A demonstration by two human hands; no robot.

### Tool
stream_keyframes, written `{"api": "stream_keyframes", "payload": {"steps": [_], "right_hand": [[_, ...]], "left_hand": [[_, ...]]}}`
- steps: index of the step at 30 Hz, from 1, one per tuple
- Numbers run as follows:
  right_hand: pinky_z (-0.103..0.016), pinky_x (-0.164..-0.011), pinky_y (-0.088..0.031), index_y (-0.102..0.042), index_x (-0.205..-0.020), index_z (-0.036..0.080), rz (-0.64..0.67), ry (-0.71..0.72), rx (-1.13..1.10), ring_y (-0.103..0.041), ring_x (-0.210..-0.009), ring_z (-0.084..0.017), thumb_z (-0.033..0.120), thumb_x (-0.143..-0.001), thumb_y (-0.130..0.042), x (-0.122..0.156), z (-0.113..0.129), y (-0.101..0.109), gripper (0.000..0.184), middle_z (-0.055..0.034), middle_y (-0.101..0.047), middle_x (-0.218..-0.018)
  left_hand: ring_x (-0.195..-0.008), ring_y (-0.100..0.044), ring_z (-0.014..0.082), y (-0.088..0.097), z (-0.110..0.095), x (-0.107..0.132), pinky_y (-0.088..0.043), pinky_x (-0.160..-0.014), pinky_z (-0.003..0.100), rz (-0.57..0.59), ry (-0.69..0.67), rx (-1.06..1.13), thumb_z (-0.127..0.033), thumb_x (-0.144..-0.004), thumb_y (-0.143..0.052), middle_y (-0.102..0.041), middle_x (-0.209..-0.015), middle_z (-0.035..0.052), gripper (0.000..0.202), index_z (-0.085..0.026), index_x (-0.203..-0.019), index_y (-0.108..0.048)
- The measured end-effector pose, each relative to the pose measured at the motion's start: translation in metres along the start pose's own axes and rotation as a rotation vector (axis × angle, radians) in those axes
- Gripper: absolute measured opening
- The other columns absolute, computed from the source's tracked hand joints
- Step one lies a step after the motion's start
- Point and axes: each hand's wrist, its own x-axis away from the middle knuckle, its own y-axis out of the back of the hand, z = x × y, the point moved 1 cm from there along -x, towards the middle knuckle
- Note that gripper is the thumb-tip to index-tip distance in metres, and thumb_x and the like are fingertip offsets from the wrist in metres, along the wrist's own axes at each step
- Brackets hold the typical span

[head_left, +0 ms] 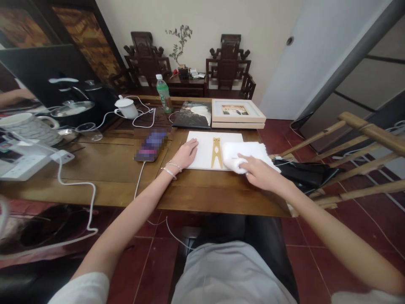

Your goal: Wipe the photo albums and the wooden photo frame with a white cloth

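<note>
A flat white board (202, 145) lies near the table's front edge, with a yellow, long-legged animal figure (214, 147) in its middle. My left hand (186, 154) rests on the board's left edge, its fingers stretched out and holding nothing. In my right hand (257, 171) is a folded white cloth (245, 152), gripped at its near side. The cloth lies over the right part of the board, close beside the yellow figure, and hides that side of the board.
Behind the board are a dark picture panel (193, 115) and light wood photo frames (238, 113). A phone (150, 145) on a cable lies to the left. Farther off stand a green bottle (163, 93), a lidded white cup (126, 107) and a power strip (23, 164). A wooden chair (357, 147) flanks the right.
</note>
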Motion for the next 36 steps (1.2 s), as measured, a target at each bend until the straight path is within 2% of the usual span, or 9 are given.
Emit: {"api": "stream_keyframes", "payload": {"steps": [2, 7, 11, 15, 19, 24, 27, 31, 36], "right_hand": [[-0.041, -0.103, -0.043, -0.069, -0.105, 0.014, -0.025, 0.003, -0.003, -0.054, -0.131, -0.029, 0.001, -0.074, -0.043, -0.021, -0.015, 0.001, 0.043, -0.0203, -0.061, -0.137], [-0.033, -0.083, -0.044, -0.069, -0.101, 0.014, -0.045, -0.015, 0.002, -0.063, -0.098, -0.027, 0.003, -0.075, -0.042, -0.069, -0.048, 0.006, 0.039, -0.014, -0.071, -0.105], [-0.033, -0.08, -0.043, -0.07, -0.101, 0.012, -0.084, -0.052, -0.002, -0.064, -0.094, -0.028, 0.003, -0.074, -0.042, -0.087, -0.061, 0.004, 0.04, -0.0149, -0.072, -0.104], [-0.039, -0.096, -0.044, -0.071, -0.102, 0.013, -0.144, -0.066, -0.015, -0.063, -0.113, -0.031, 0.002, -0.074, -0.041, -0.079, -0.058, -0.006, 0.043, -0.0169, -0.07, -0.118], [-0.055, -0.113, -0.035, -0.07, -0.104, 0.012, -0.151, -0.025, -0.036, -0.046, -0.139, -0.033, 0.001, -0.074, -0.042, -0.04, -0.039, -0.016, 0.042, -0.0207, -0.057, -0.143], [-0.061, -0.116, -0.031, -0.071, -0.1, 0.016, -0.135, 0.057, -0.127, -0.041, -0.144, -0.031, -0.001, -0.071, -0.043, 0.023, 0.0, -0.017, 0.044, -0.0185, -0.055, -0.146], [-0.062, -0.115, -0.033, -0.071, -0.099, 0.017, -0.119, 0.091, -0.121, -0.039, -0.145, -0.031, -0.002, -0.071, -0.043, 0.039, 0.013, -0.017, 0.044, -0.0165, -0.057, -0.145], [-0.059, -0.115, -0.035, -0.071, -0.101, 0.015, -0.103, 0.057, -0.094, -0.042, -0.143, -0.031, -0.001, -0.074, -0.043, 0.023, 0.007, -0.015, 0.042, -0.0197, -0.059, -0.141], [-0.054, -0.111, -0.038, -0.069, -0.108, 0.01, -0.089, -0.049, -0.017, -0.049, -0.137, -0.034, 0.0, -0.076, -0.043, -0.035, -0.023, -0.008, 0.042, -0.0252, -0.053, -0.145]], "left_hand": [[-0.14, -0.048, 0.0281, 0.0, 0.0, 0.0, -0.034, -0.122, 0.048, 0.002, -0.005, 0.013, -0.024, -0.095, -0.04, -0.056, -0.146, 0.0127, 0.042, -0.014, -0.129, -0.064], [-0.141, -0.047, 0.0269, 0.001, 0.001, 0.0, -0.033, -0.122, 0.047, 0.016, -0.012, -0.002, -0.024, -0.096, -0.04, -0.055, -0.147, 0.0124, 0.043, -0.013, -0.131, -0.062], [-0.141, -0.047, 0.0267, 0.001, 0.001, -0.001, -0.032, -0.122, 0.045, 0.028, -0.015, -0.029, -0.022, -0.096, -0.04, -0.054, -0.148, 0.0143, 0.043, -0.011, -0.131, -0.062], [-0.141, -0.047, 0.0267, 0.0, 0.001, -0.001, -0.032, -0.123, 0.044, 0.03, -0.014, -0.043, -0.022, -0.096, -0.04, -0.054, -0.148, 0.015, 0.043, -0.01, -0.132, -0.061], [-0.141, -0.047, 0.0272, 0.0, 0.001, -0.001, -0.032, -0.123, 0.044, 0.03, -0.007, -0.029, -0.021, -0.096, -0.04, -0.053, -0.148, 0.0159, 0.043, -0.01, -0.132, -0.061], [-0.141, -0.047, 0.0272, -0.001, -0.001, -0.001, -0.032, -0.122, 0.045, 0.021, -0.004, -0.031, -0.021, -0.096, -0.04, -0.054, -0.148, 0.0159, 0.043, -0.009, -0.131, -0.062], [-0.141, -0.047, 0.0283, -0.001, 0.0, -0.001, -0.033, -0.122, 0.047, 0.021, 0.001, -0.018, -0.022, -0.096, -0.04, -0.055, -0.147, 0.0153, 0.042, -0.01, -0.13, -0.062], [-0.141, -0.046, 0.0288, -0.001, 0.0, 0.0, -0.033, -0.121, 0.047, 0.02, 0.003, -0.016, -0.023, -0.095, -0.039, -0.055, -0.146, 0.0169, 0.043, -0.009, -0.129, -0.062], [-0.141, -0.047, 0.028, 0.0, 0.002, 0.001, -0.033, -0.121, 0.048, 0.019, -0.001, -0.012, -0.024, -0.095, -0.039, -0.055, -0.147, 0.0147, 0.043, -0.011, -0.13, -0.062]]}}
